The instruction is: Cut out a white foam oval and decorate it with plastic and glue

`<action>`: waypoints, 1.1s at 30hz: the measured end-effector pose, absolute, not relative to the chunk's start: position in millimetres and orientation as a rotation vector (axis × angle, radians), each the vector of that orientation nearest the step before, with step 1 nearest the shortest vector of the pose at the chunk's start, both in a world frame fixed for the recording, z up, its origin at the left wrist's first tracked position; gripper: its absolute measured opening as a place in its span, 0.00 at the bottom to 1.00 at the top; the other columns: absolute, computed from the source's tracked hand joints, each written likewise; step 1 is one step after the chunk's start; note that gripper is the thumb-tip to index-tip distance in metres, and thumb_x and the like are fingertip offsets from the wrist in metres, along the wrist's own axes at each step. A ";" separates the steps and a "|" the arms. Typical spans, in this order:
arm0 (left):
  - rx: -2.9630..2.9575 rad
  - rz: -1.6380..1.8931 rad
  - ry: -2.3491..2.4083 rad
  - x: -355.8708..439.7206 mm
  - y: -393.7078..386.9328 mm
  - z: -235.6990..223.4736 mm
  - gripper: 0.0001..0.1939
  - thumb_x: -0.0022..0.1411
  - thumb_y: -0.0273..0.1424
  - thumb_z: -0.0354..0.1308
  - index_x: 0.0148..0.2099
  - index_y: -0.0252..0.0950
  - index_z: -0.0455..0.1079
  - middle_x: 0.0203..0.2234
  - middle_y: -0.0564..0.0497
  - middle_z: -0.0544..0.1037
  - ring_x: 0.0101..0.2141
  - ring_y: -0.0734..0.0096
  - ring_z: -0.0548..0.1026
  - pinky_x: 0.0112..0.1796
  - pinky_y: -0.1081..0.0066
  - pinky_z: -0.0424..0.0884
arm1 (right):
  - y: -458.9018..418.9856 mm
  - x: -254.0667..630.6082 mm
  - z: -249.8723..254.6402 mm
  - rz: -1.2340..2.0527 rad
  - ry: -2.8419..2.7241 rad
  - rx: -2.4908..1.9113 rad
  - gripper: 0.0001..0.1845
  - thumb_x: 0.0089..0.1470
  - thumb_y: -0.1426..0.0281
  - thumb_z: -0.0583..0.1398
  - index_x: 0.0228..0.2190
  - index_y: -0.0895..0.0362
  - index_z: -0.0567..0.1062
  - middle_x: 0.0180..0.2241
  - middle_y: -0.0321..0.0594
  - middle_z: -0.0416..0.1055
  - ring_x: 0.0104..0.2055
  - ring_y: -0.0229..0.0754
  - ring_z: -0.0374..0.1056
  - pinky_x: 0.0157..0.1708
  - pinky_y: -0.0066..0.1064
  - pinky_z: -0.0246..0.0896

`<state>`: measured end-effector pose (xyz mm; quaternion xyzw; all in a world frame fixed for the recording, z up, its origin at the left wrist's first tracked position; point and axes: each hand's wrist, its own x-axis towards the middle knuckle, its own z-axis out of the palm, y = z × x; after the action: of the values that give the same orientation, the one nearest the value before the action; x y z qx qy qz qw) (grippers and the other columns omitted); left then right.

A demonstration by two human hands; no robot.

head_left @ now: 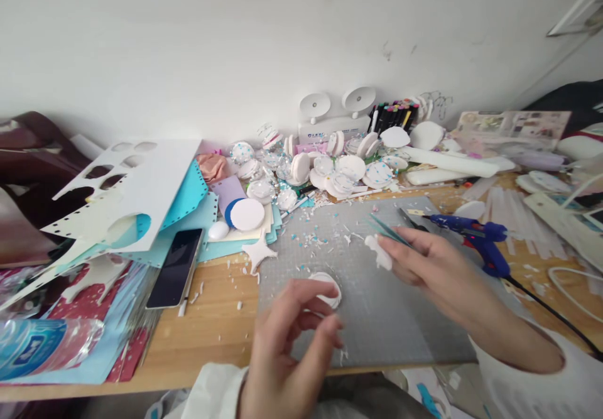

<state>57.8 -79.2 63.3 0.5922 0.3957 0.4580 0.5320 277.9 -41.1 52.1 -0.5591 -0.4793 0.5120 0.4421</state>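
Note:
My right hand (424, 262) is closed around teal tweezers (389, 229), whose tips point up and to the left. The same fingers also pinch a small white piece with a lumpy edge (378, 252). My left hand (296, 343) hovers over the near left part of the grey cutting mat (372, 331), its fingers bent and thumb held apart, with nothing in it. Partly hidden behind those fingers, a round white disc (325, 279) lies on the mat; I cannot tell whether they touch it. Small blue beads and white scraps are scattered higher on the mat.
A blue glue gun (471, 230) with a black cord lies to the right, near clear glue sticks (522, 218). Many white discs (351, 168) pile up by the wall. At left are a phone (176, 268), cut white sheets (155, 186) and a bottle (47, 347).

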 end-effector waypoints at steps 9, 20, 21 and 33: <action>0.905 1.155 0.769 88.0 -69.9 57.9 0.08 0.58 0.30 0.63 0.35 0.34 0.66 0.23 0.53 0.76 0.22 0.79 0.75 0.25 0.80 0.74 | -70.0 227.6 58.9 1.228 -1.341 -1.343 0.13 0.53 0.58 0.59 0.26 0.55 0.72 0.23 0.35 0.70 0.27 0.37 0.67 0.27 0.26 0.63; 0.951 1.157 0.857 61.8 -60.2 42.4 0.09 0.58 0.31 0.62 0.35 0.36 0.63 0.25 0.54 0.75 0.23 0.79 0.74 0.23 0.82 0.68 | -46.0 236.5 28.2 1.097 -1.354 -1.320 0.20 0.58 0.51 0.51 0.25 0.52 0.60 0.18 0.29 0.55 0.18 0.34 0.53 0.18 0.27 0.51; 0.965 1.163 0.887 54.5 -59.1 41.6 0.09 0.58 0.31 0.62 0.34 0.37 0.63 0.24 0.54 0.75 0.23 0.79 0.74 0.23 0.82 0.67 | -36.0 245.2 19.6 0.918 -1.410 -1.409 0.19 0.59 0.52 0.51 0.24 0.52 0.58 0.19 0.30 0.55 0.20 0.35 0.53 0.20 0.28 0.53; 0.723 1.326 1.355 -21.4 -75.3 30.3 0.16 0.48 0.35 0.69 0.39 0.37 0.71 0.25 0.54 0.77 0.26 0.78 0.73 0.27 0.81 0.68 | 26.0 283.0 -42.4 0.377 -1.783 -1.669 0.09 0.53 0.66 0.53 0.25 0.50 0.56 0.27 0.44 0.67 0.34 0.50 0.66 0.36 0.41 0.63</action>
<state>-21.4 -75.3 30.3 0.3025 0.5672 0.5549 0.5281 283.0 26.0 -42.4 -0.6379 -0.6813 0.1441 0.3289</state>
